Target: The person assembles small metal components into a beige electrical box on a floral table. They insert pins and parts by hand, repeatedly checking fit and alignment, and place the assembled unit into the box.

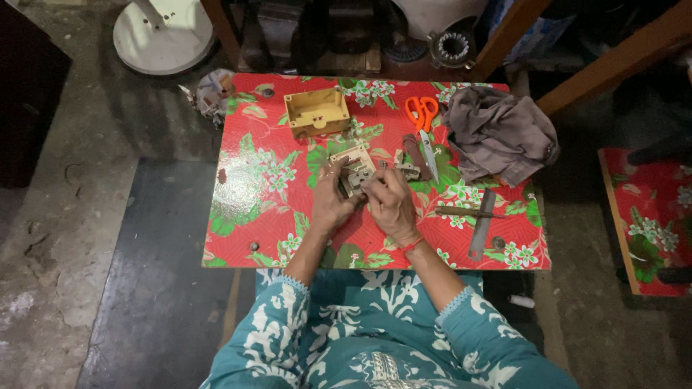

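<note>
My left hand and my right hand meet over the middle of a small table covered in a red floral cloth. Together they hold a small beige plate with grey metal parts on it, the left hand gripping its left side, the right hand's fingers pinching at its lower right. A thin red band circles my right wrist. What lies under my palms is hidden.
A beige open box stands at the table's back. Orange-handled scissors, a small metal part, a grey cloth and dark flat tools lie to the right. A second red floral surface is at far right.
</note>
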